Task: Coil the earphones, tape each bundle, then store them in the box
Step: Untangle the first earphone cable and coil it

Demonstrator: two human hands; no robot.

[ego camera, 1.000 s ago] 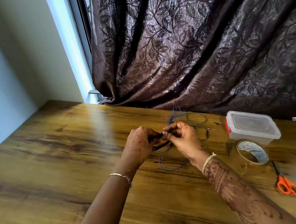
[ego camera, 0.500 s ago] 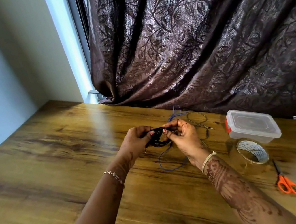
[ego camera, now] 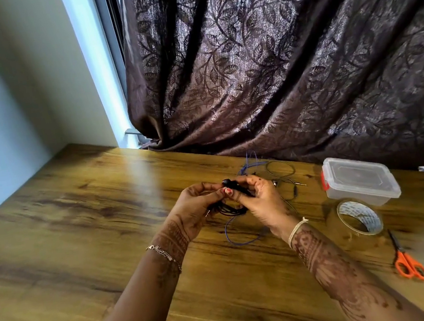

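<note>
A coiled black earphone bundle [ego camera: 233,206] hangs between both hands above the table. My left hand [ego camera: 196,209] grips its left side, and my right hand [ego camera: 259,197] pinches the top by an earbud. A blue earphone cable [ego camera: 241,241] lies loose on the wood beneath the hands, reaching back toward the curtain. A dark grey earphone cable [ego camera: 281,169] with its plug lies just beyond my right hand. The clear plastic box [ego camera: 360,182], lid on, stands to the right, with a roll of clear tape [ego camera: 359,216] in front of it.
Orange-handled scissors [ego camera: 409,262] lie near the right edge, in front of the tape. A dark patterned curtain [ego camera: 287,66] hangs along the table's back edge. The wooden table [ego camera: 81,248] stretches left to a pale wall.
Both hands have turned the black bundle and gathered more cable into it; an earbud now shows at the top between the fingertips. The hands stay at the same spot.
</note>
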